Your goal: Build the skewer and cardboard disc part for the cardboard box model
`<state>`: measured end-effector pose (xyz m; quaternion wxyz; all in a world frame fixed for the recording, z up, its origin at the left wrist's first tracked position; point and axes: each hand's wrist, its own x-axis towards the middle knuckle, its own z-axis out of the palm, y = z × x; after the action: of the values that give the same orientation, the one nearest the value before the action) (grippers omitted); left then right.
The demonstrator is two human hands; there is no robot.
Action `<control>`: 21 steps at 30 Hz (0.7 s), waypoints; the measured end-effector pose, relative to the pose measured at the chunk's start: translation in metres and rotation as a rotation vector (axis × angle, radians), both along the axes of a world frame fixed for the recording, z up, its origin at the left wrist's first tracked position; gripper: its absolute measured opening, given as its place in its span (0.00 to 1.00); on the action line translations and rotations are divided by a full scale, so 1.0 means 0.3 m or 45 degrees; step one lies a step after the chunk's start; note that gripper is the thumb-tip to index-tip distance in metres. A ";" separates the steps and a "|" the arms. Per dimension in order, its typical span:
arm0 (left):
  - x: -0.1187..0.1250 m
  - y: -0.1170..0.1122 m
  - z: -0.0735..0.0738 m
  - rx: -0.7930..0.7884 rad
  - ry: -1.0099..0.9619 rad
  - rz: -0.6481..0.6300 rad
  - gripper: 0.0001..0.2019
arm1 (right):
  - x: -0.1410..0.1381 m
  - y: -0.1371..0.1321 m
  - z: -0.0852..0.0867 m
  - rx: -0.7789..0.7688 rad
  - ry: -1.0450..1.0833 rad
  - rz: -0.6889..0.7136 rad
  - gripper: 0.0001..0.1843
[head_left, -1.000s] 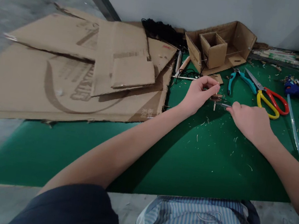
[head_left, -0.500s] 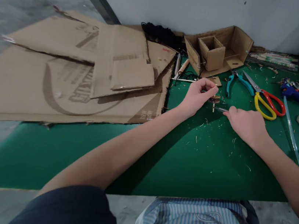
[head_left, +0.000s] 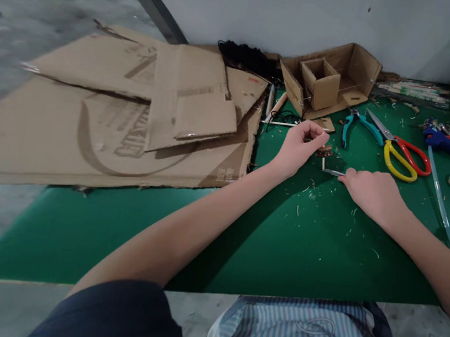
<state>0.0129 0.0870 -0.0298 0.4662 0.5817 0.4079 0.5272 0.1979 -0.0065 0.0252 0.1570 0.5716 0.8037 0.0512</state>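
Observation:
My left hand (head_left: 297,145) pinches a small brown round piece on a thin stick (head_left: 324,150), holding it upright just above the green mat (head_left: 240,237). My right hand (head_left: 370,191) lies on the mat to the right of it, fingers closed around a thin metal blade (head_left: 332,172) whose tip points at the stick's lower end. The rest of that tool is hidden inside the hand.
Large flattened cardboard sheets (head_left: 125,104) cover the left of the mat. A small open cardboard box model (head_left: 329,83) stands at the back. Teal pliers (head_left: 354,125), red-and-yellow scissors (head_left: 403,152) and a blue glue gun (head_left: 446,141) lie at the right. Wood shavings litter the mat.
Both hands stay in nearly the same place; my right hand has drawn slightly back toward me with the blade. The view has shifted a little.

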 end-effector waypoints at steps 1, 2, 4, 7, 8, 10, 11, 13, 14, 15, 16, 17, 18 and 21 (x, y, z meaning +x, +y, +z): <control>0.001 -0.002 0.001 -0.008 -0.001 0.004 0.07 | 0.000 -0.002 -0.002 0.004 0.003 -0.001 0.30; 0.003 -0.005 0.002 -0.017 -0.005 0.005 0.08 | 0.000 -0.004 -0.002 0.011 0.011 -0.001 0.30; 0.006 -0.008 0.009 -0.038 -0.020 0.001 0.08 | 0.004 -0.003 0.000 0.022 0.028 -0.003 0.31; -0.008 0.007 0.032 -0.098 -0.021 0.010 0.08 | 0.022 0.004 0.010 0.024 0.052 -0.009 0.31; -0.020 0.019 0.042 -0.125 0.006 0.017 0.08 | 0.032 0.008 0.013 0.034 0.060 -0.019 0.31; -0.060 0.050 0.063 -0.156 0.132 0.006 0.09 | 0.056 0.019 0.015 0.078 0.085 -0.048 0.29; -0.085 0.067 0.073 -0.151 0.231 -0.019 0.10 | 0.069 0.026 0.013 0.109 0.100 -0.056 0.28; -0.138 0.095 0.092 -0.087 0.477 -0.121 0.11 | 0.092 0.041 0.004 0.181 0.120 -0.048 0.25; -0.162 0.105 0.100 -0.050 0.618 -0.170 0.10 | 0.101 0.049 -0.002 0.215 0.120 -0.037 0.24; -0.182 0.111 0.109 -0.018 0.766 -0.203 0.09 | 0.109 0.056 -0.009 0.240 0.111 -0.026 0.23; -0.197 0.116 0.117 0.005 0.906 -0.213 0.07 | 0.114 0.062 -0.015 0.260 0.099 -0.020 0.22; -0.206 0.119 0.124 0.028 1.031 -0.202 0.07 | 0.117 0.066 -0.021 0.278 0.089 -0.019 0.22; -0.210 0.124 0.130 0.062 1.131 -0.173 0.07 | 0.119 0.069 -0.025 0.295 0.084 -0.019 0.21; -0.188 0.160 0.141 0.280 1.269 -0.029 0.09 | 0.118 0.070 -0.033 0.348 0.108 -0.001 0.21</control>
<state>-0.0435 0.1349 0.0123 0.1568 0.8126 0.5163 0.2204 0.2333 0.0144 0.0153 0.0436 0.5897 0.7949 0.1360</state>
